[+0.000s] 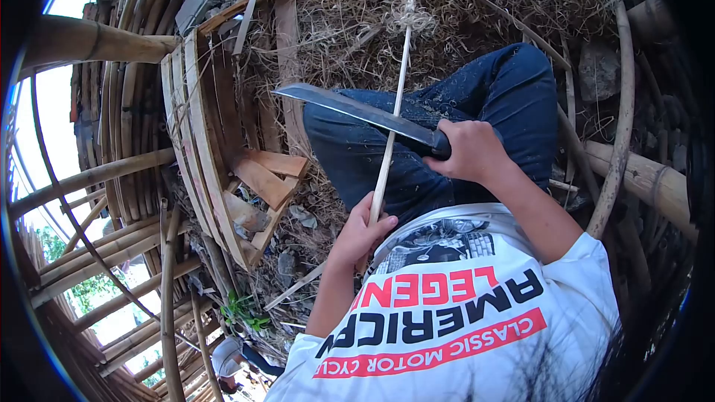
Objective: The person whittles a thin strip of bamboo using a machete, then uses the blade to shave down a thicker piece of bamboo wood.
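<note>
Wrapped round the dark handle of a long knife [350,113] is my right hand [471,150], above my crossed legs. The blade points to the left and lies across a thin pale bamboo strip [400,82], touching or just over it. My left hand [365,229] is closed on the lower part of that strip, near my shirt. From there the strip runs up between my knees to a pile of curly shavings [357,0]. Bits of shaving cling to my dark trousers [514,89].
A slatted wooden crate [195,141] stands to the left, with wood pieces [264,179] in it. Bamboo poles [97,179] form a frame at the far left. A thick bamboo pole [644,179] and a curved branch [622,104] are at the right. Part of a person [226,357] shows at the lower left.
</note>
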Motion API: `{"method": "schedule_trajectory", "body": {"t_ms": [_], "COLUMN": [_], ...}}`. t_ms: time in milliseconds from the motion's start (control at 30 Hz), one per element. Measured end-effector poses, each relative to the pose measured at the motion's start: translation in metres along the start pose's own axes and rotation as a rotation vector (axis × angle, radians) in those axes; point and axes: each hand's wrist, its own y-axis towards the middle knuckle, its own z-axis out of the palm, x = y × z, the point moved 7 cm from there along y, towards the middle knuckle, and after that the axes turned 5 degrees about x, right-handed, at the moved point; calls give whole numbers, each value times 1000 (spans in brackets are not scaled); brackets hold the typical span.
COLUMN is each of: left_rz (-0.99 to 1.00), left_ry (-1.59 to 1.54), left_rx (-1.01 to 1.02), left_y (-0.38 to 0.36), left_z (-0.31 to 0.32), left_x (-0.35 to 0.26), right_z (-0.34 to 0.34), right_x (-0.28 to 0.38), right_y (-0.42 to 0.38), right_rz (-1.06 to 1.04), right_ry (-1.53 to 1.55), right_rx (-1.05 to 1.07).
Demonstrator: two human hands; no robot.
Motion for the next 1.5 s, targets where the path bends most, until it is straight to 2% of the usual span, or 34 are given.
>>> {"method": "schedule_trajectory", "body": {"t_ms": [33, 100, 133, 200, 333, 500, 733, 833, 900, 1067, 1200, 1300, 1367, 1500], "left_rz": [-2, -68, -67, -29, -52, -90, -67, -41, -38, -50, -84, -78, -70, -67], "left_ry": [2, -322, -323, -619, -584, -526, -441, -392, -330, -483, -551, -459, -423, -444], "left_rx": [3, 147, 147, 335, 360, 241, 255, 257, 262, 314, 355, 319, 310, 316], "left_y": [-1, -2, -2, -4, -6, -5, 0, -2, -4, 1, -4, -5, -11, -13], "left_z": [0, 10, 9, 23, 28, 27, 25, 22, 20, 25, 26, 20, 18, 20], "left_x": [0, 6, 7, 5, 5, 11, 9, 10, 16, 10, 6, 11, 14, 6], "right_z": [-1, -3, -2, -7, -4, -11, -16, -22, -31, -28, -14, -9, -21, -32], "right_x": [-2, -6, -6, 1, 3, -3, -12, -26, -52, -41, -26, -39, -59, -68], "right_y": [1, 5, 7, 8, 14, 20, 29, 40, 50, 54, 48, 59, 72, 84], "right_rz": [4, 27, 26, -78, -70, 22, -59, 6, 187, 119, 58, 37, 187, 229], "right_ry": [0, 29, 28, 57, 52, -150, -186, -227, -268, -256, -213, -229, -317, -306], "right_rx": [-1, -22, -21, -103, -65, -49, -81, -96, -140, -162, -93, -56, -126, -121]}}
